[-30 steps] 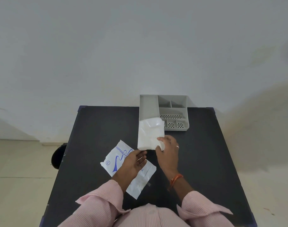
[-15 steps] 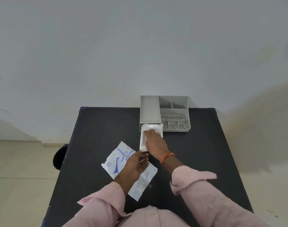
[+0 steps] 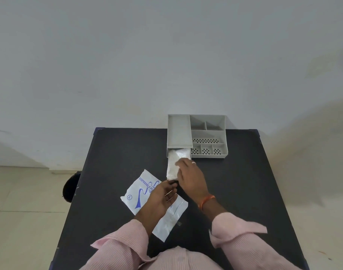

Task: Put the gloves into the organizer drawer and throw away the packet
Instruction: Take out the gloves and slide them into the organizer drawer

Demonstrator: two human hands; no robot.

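Crinkly white gloves [image 3: 176, 162] lie folded in the pulled-out drawer [image 3: 169, 166] of the grey plastic organizer [image 3: 198, 133], right hand [image 3: 190, 176] flat on them, fingers loose, its grip holding nothing. Left hand [image 3: 162, 197] rests half-curled on the glossy blue-printed packet [image 3: 141, 191], flat on the matte black bench [image 3: 118, 152].
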